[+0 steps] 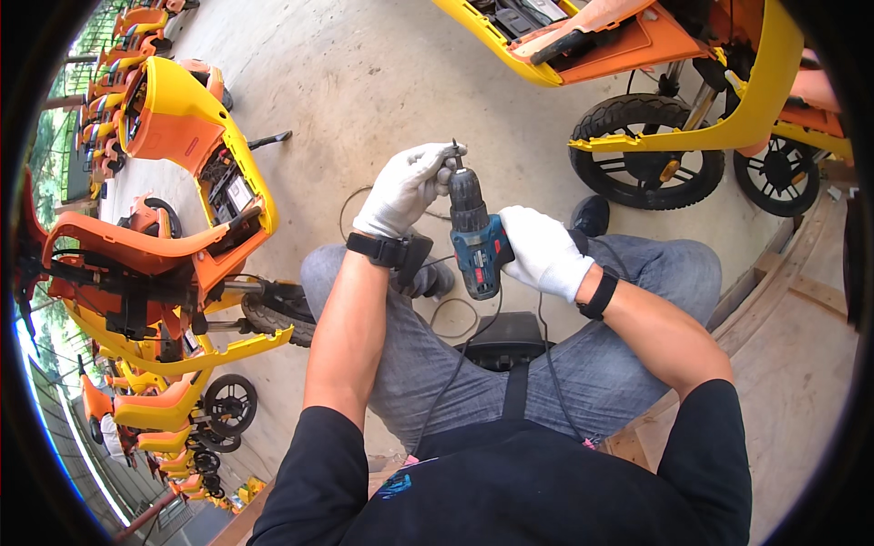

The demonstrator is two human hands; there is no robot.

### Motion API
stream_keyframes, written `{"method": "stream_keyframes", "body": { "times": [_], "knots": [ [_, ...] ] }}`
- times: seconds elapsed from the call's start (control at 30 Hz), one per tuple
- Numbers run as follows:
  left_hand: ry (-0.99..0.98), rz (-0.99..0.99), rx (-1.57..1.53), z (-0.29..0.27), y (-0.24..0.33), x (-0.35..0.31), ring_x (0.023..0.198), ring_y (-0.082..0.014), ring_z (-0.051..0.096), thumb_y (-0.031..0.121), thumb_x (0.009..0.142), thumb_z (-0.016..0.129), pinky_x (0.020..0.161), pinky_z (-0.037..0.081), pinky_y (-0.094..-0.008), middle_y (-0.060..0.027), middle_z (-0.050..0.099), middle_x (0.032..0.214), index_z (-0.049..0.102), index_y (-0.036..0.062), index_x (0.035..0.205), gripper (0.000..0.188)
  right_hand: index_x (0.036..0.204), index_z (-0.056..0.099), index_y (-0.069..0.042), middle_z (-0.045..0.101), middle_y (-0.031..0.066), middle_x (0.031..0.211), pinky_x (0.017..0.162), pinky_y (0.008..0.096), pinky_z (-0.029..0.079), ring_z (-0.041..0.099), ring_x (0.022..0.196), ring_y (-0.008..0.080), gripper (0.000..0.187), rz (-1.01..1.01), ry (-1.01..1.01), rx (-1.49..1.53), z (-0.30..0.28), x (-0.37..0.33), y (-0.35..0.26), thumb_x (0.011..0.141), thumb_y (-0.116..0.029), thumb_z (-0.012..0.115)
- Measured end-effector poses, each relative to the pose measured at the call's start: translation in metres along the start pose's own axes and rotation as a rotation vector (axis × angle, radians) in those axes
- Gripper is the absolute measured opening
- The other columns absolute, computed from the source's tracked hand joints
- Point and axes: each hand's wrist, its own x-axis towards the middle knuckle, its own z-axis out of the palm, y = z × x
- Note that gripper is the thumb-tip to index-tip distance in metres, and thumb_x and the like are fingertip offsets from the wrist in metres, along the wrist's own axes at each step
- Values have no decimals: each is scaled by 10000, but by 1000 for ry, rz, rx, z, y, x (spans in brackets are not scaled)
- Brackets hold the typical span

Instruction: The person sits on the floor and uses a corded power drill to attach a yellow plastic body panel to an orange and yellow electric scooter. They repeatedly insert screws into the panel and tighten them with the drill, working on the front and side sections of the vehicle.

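A blue and black cordless drill [477, 244] points away from me, held up between my knees. Around its handle my right hand [543, 251] is closed, in a white glove. My left hand [406, 189], gloved in white too, has its fingers pinched at the dark bit [457, 155] sticking out of the black chuck [466, 193]. Whether those fingertips press on the bit or hold some small part beside it is too small to make out. Black straps with small devices circle both my wrists.
To the left stands a yellow and orange scooter [196, 136] with its body open, and several more stand behind it. Another scooter's front wheel [648, 150] is at the far right. Thin cables [455, 382] run over my lap. Wooden boards [801, 300] lie at right.
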Motion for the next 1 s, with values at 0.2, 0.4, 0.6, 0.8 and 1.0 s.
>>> {"method": "stream_keyframes", "body": {
  "times": [0.2, 0.4, 0.6, 0.8, 1.0],
  "knots": [
    [106, -22, -44, -6, -5, 4, 834, -122, 592, 71, 969, 542, 758, 518, -250, -78, 619, 1017, 565, -96, 1243, 321, 1023, 528, -20, 602, 177, 946, 796, 426, 526, 621, 920, 355, 400, 79, 145, 32, 10, 4, 3, 723, -175, 742],
    [249, -57, 37, -16, -4, -3, 993, -202, 629, -42, 917, 487, 873, 544, -287, -173, 615, 1155, 494, -144, 1297, 394, 1033, 502, 8, 630, 230, 924, 772, 456, 537, 646, 874, 405, 427, 360, 268, 147, 31, 28, 20, 758, -235, 721],
    [273, 0, 9, -9, 7, -5, 1096, -287, 632, -7, 953, 469, 938, 554, -352, -255, 581, 1235, 417, -178, 1327, 415, 1092, 475, 18, 675, 242, 965, 811, 438, 543, 672, 922, 410, 595, 632, 313, 251, 46, 67, 39, 715, -309, 799],
    [255, 38, -51, -12, 14, -11, 1038, -248, 650, 79, 996, 511, 917, 559, -326, -225, 605, 1197, 439, -158, 1314, 403, 1070, 503, 9, 696, 201, 986, 853, 403, 534, 681, 951, 362, 557, 719, 496, 449, 50, 112, 36, 702, -273, 813],
    [283, 32, -58, -10, 23, -12, 1033, -257, 654, -36, 928, 440, 918, 561, -331, -235, 605, 1193, 444, -163, 1306, 399, 1090, 511, 9, 691, 203, 1006, 865, 391, 527, 674, 968, 348, 559, 772, 546, 444, 52, 140, 49, 699, -254, 811]
  ]
}}
